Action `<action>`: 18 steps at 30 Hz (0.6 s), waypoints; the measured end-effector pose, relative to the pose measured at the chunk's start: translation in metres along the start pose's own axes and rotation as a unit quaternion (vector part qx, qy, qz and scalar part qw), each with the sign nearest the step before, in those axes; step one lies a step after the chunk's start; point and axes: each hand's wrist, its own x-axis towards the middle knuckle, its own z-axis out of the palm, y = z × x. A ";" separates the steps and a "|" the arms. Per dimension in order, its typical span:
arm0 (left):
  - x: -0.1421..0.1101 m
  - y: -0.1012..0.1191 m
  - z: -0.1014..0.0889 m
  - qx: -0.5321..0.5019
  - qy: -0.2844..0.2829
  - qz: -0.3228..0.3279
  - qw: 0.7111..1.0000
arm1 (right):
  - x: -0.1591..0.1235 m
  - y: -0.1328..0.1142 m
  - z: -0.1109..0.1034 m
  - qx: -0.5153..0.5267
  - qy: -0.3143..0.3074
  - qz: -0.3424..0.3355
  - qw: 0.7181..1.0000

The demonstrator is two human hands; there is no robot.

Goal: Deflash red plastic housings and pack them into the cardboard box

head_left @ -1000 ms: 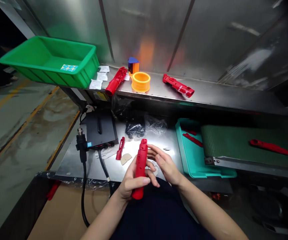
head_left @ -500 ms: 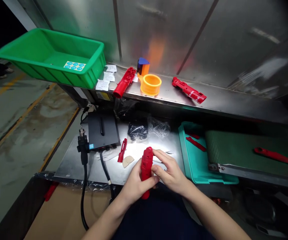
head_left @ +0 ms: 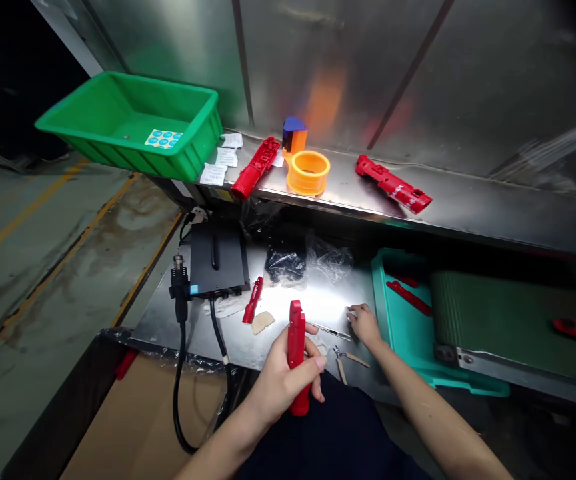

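Observation:
Upright in my left hand [head_left: 281, 377] is a red plastic tool casing [head_left: 297, 343], its narrow notched end pointing up and my fingers wrapped round its middle. To the right, my right hand [head_left: 365, 325] rests low over the metal bench beside the teal tray, its fingers curled and pressed together. What lies in those fingertips, if anything, is too small to make out. Between the two hands lie a slim metal tool [head_left: 335, 331] and a pair of pliers [head_left: 348, 360] with pale handles. A smaller red part [head_left: 253, 300] and a beige rounded plate [head_left: 263, 323] lie left of the casing.
A black box [head_left: 219, 260] with thick cables stands on the left of the bench. Behind it, a raised shelf holds a green bin [head_left: 133, 150], an orange tape ring [head_left: 309, 173] and red casings [head_left: 393, 183]. At right are a teal tray [head_left: 418, 360] and green conveyor belt [head_left: 508, 327].
My right hand has let go of the red casing and moved right to the bench near the teal tray. The casing stays in my left hand. My view has shifted slightly.

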 end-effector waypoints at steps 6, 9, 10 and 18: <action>-0.007 -0.009 0.028 0.038 0.015 -0.058 0.998 | -0.020 -0.029 -0.014 0.120 -0.029 -0.043 0.991; -0.009 -0.016 0.044 0.069 0.029 -0.073 0.995 | -0.060 -0.057 -0.046 0.211 -0.052 -0.107 0.970; -0.010 -0.018 0.050 0.080 0.035 -0.075 0.993 | -0.078 -0.067 -0.061 0.238 -0.054 -0.132 0.961; -0.017 -0.037 0.099 0.194 0.015 -0.122 0.973 | -0.185 -0.116 -0.148 0.161 0.051 -0.464 0.870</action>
